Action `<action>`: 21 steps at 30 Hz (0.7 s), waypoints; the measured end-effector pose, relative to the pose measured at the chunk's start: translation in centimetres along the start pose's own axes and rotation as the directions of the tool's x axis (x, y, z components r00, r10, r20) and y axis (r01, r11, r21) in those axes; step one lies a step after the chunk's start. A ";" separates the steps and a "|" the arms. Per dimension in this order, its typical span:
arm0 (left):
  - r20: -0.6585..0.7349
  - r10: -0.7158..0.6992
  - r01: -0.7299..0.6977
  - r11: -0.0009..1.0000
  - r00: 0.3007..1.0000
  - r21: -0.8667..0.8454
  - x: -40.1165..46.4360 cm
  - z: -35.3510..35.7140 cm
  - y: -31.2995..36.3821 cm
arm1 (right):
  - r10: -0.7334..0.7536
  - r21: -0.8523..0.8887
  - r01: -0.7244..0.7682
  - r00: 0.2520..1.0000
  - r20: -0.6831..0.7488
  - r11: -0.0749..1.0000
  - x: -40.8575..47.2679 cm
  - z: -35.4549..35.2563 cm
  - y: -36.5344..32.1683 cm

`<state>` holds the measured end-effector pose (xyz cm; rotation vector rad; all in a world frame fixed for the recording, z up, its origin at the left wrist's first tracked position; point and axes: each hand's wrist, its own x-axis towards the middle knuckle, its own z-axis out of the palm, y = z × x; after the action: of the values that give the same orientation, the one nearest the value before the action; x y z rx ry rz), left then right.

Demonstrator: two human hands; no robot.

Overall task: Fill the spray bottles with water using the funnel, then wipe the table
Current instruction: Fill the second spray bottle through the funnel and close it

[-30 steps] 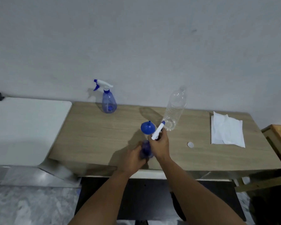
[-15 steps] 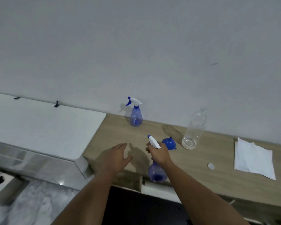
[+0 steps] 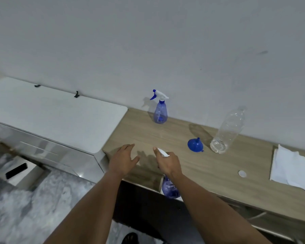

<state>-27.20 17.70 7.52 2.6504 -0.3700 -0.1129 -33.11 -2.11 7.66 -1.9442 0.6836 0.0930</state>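
Spray bottle (image 3: 170, 188) hangs by the table's (image 3: 218, 166) front edge, its white top gripped in the right hand (image 3: 167, 162). Left hand (image 3: 123, 158) is spread open, holding nothing. Another bottle (image 3: 160, 112) stands by the wall.

On the table (image 3: 209, 169), the funnel (image 3: 195, 145) lies between spray bottle (image 3: 160, 110) and water bottle (image 3: 227, 132).
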 end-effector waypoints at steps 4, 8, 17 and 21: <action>0.001 -0.001 0.001 1.000 1.000 -0.004 0.0 0.0 0.1 | -0.004 -0.018 0.003 1.000 -0.020 1.000 -0.3 -0.2 -0.4; 0.004 -0.001 0.001 1.000 1.000 0.003 0.0 0.0 0.0 | -0.015 -0.060 0.012 0.998 -0.054 0.998 -0.1 -0.6 -0.5; 0.010 0.001 -0.001 1.000 1.000 0.000 0.3 0.1 -0.1 | 0.027 -0.091 -0.032 0.998 -0.050 0.995 0.1 -0.7 -0.1; 0.019 0.000 0.000 1.000 1.000 -0.003 0.5 0.1 -0.2 | 0.025 -0.102 -0.030 0.998 -0.055 0.994 0.3 -0.8 -0.2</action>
<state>-26.72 17.66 7.32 2.6486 -0.3752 -0.1384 -32.92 -2.81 8.12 -2.0424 0.7537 0.0950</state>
